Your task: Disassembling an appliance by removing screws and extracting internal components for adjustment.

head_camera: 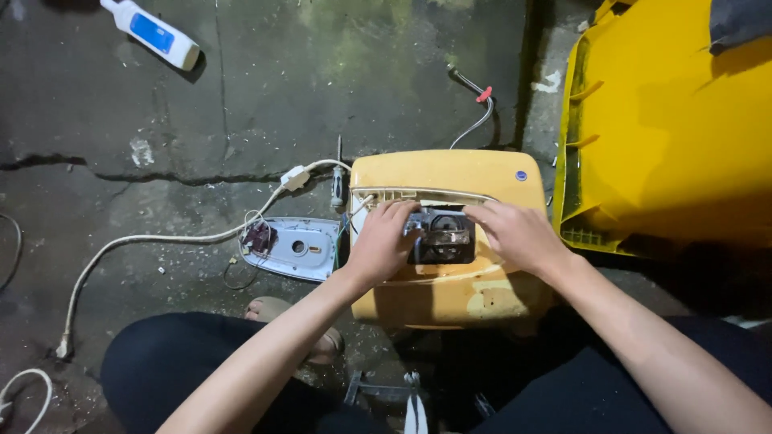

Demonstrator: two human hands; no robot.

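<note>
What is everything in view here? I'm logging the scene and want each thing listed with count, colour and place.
appliance: 1, yellow casing, on the floor at centre, under both hands
dark part: 1, black, set in the casing's opening, between the hands
panel: 1, pale grey, on the floor left of the appliance, small wires on it
cord: 1, white, runs from the appliance across the floor to the lower left
bottle: 1, white with blue label, lying at upper left
bin: 1, yellow, at right
hose: 1, grey with red clip, behind the appliance
floor: 1, dark cracked concrete
left hand: 1, on the dark part's left side
right hand: 1, on its right side
</note>
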